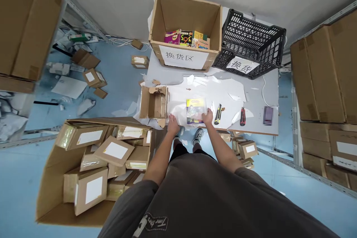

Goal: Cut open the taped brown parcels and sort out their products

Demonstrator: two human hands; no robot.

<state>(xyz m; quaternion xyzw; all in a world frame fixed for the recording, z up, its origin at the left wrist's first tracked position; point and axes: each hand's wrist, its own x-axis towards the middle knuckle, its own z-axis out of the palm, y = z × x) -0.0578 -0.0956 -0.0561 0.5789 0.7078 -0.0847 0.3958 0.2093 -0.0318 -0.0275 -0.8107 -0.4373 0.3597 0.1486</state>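
A yellow and purple boxed item (195,109), partly covered by clear plastic wrap (180,115), lies near the front edge of the table. My right hand (206,117) is closed on the right edge of this item. To its left, my left hand (173,123) rests on the left end of the wrap with fingers stretched out. Just beyond that hand stands a small opened cardboard box (154,104) with torn flaps. Right of my right hand lie a yellow-black box cutter (218,114) and a red-black box cutter (243,116).
At the table's back stand a large cardboard box (185,57) holding colorful boxes and a black plastic crate (253,37). Torn paper (235,88) litters the white table (259,95). A large carton (48,189) of parcels sits front left; shelves with cartons (323,74) flank the right.
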